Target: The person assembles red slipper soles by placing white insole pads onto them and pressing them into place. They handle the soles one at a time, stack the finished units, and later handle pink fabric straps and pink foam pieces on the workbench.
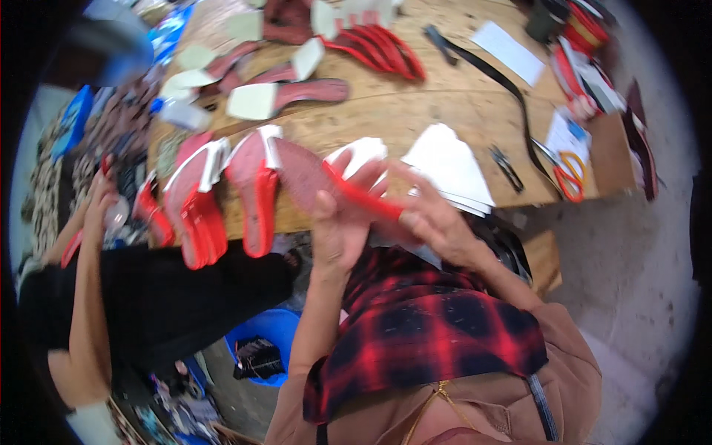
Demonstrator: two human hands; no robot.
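At frame center, above your plaid lap, your left hand (337,222) grips a red sandal sole (311,182) w/ a red strap (367,200); your right hand (430,219) pinches the strap's other end. Both hands blurred. More red soles (222,200) lie left on the wooden table (415,111); orange-handled scissors (567,174) at right.

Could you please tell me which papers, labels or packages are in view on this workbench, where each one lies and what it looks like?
White paper sheet: far side of the wooden table, rectangular, plain.
Printed white slip: right table edge, beside the orange-handled scissors; print too blurred to make out.
Stack of white cut sheets: near edge, just beyond the right hand, roughly triangular.
No screens visible.
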